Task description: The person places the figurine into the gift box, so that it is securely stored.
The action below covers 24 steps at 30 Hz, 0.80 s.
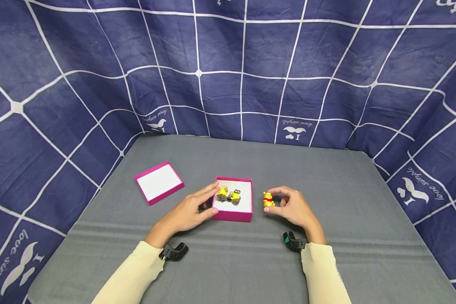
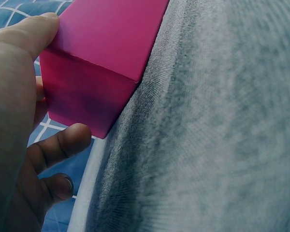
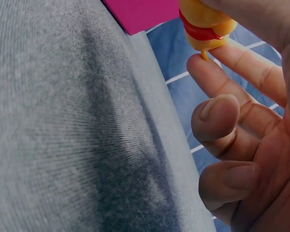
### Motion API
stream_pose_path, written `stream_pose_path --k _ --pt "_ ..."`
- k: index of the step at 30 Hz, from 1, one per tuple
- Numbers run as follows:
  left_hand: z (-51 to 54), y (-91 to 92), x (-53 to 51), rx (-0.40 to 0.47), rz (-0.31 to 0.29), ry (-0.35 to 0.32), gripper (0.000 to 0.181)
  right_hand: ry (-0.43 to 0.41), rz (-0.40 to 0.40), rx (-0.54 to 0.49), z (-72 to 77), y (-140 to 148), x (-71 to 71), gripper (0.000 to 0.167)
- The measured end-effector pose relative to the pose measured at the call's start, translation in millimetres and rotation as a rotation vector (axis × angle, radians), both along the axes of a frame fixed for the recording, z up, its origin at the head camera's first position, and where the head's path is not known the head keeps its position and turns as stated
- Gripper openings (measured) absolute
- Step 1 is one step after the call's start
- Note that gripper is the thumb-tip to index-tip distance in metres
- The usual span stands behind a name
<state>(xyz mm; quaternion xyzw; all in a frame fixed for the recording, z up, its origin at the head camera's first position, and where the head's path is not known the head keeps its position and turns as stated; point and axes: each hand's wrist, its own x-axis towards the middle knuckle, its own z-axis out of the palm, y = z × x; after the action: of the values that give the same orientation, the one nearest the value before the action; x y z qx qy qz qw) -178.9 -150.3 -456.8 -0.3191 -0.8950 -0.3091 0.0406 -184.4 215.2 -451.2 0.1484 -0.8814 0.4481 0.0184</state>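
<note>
My right hand (image 1: 294, 207) pinches a small yellow bear figurine with a red shirt (image 1: 268, 199) between thumb and fingers, just to the right of the open pink box (image 1: 232, 216). In the right wrist view the bear figurine (image 3: 203, 29) is partly cut off at the top, and the other fingers are curled below it. My left hand (image 1: 188, 212) holds the box at its left side, thumb at the near corner and a finger at the far corner. On the white inside of the box lie two yellow-and-brown figurines, one at the left (image 1: 222, 194) and a goggled one (image 1: 234, 197) beside it.
A pink lid with a white inside (image 1: 160, 181) lies on the grey cloth-covered table (image 1: 235, 266), left of and behind the box. A blue curtain with white grid lines (image 1: 220, 84) encloses the back and sides. Each wrist wears a black band.
</note>
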Motion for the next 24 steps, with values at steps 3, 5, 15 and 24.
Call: stream_pose_path --k 3,5,15,24 --pt "-0.6 -0.1 0.1 -0.001 0.004 -0.001 0.068 0.013 -0.007 -0.001 1.5 -0.4 0.6 0.050" --pt "-0.7 0.2 0.2 -0.003 0.004 -0.004 0.069 0.015 -0.013 -0.002 1.6 -0.3 0.9 0.050" --pt "0.1 0.7 -0.4 -0.002 -0.001 -0.002 0.069 0.042 -0.020 -0.014 3.4 0.0 0.7 0.048" --pt "-0.5 -0.4 0.0 -0.010 0.006 -0.021 0.071 0.124 -0.011 -0.023 7.7 -4.4 -1.3 0.048"
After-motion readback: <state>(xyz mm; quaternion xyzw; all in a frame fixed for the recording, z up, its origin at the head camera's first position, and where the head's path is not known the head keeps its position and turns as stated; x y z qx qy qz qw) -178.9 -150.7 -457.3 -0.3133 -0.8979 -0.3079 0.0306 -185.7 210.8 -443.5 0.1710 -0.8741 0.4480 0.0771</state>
